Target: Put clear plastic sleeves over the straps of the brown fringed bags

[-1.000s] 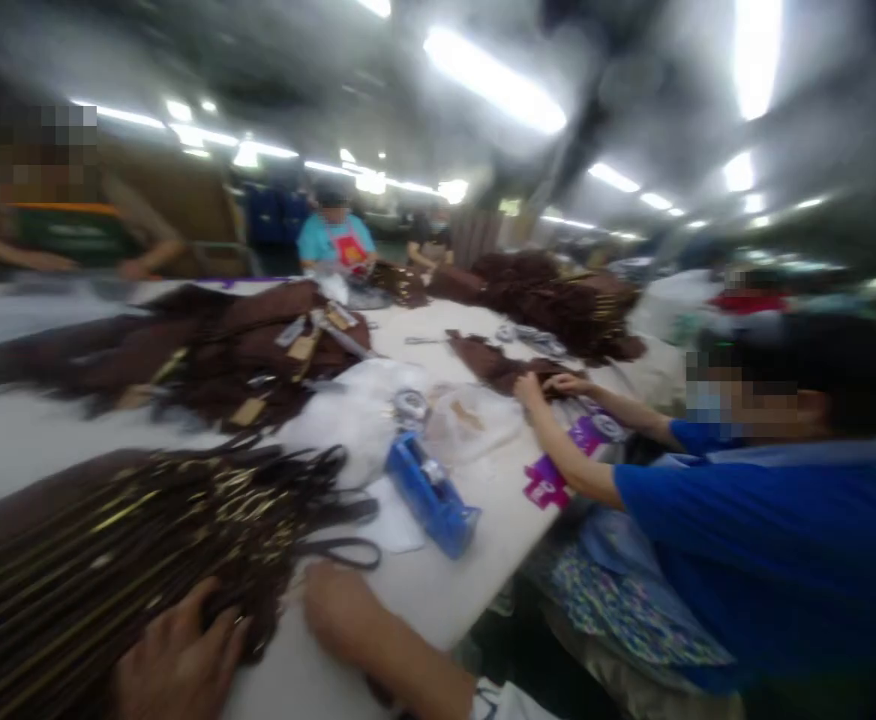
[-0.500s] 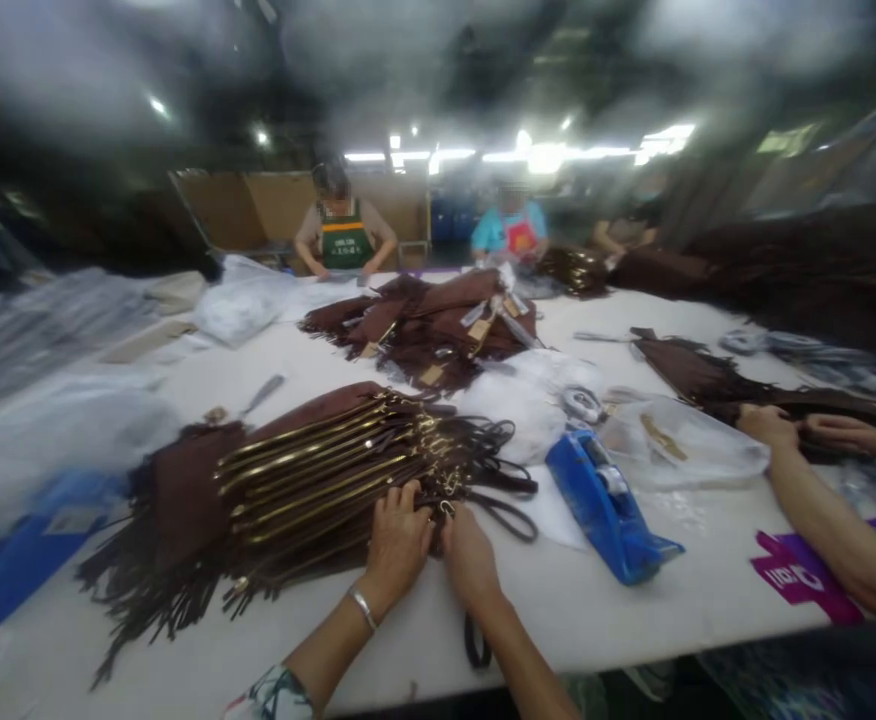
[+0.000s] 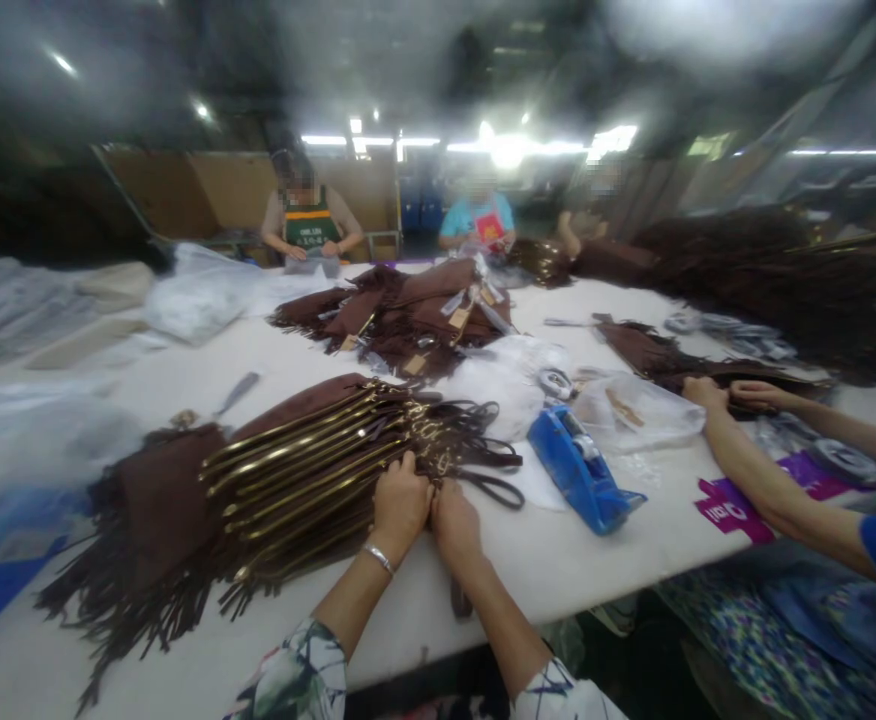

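Observation:
A stack of brown fringed bags (image 3: 288,465) with gold zippers lies on the white table (image 3: 603,560) in front of me. My left hand (image 3: 400,500), a bracelet on its wrist, rests with curled fingers on the zipper end of the stack. Beside it my right hand (image 3: 454,520) is closed at the cluster of dark wrist straps (image 3: 475,455) and gold clasps. What exactly the fingers pinch is too blurred to name.
A blue tape dispenser (image 3: 577,470) sits right of the straps, with clear plastic bags (image 3: 633,412) behind it. Another pile of brown bags (image 3: 408,310) lies mid-table. A co-worker's arms (image 3: 753,470) reach in from the right. Other people work at the far end.
My view swung left from the co-worker in blue to the table ahead. Both hands came together at the strap end of the stack and stayed there.

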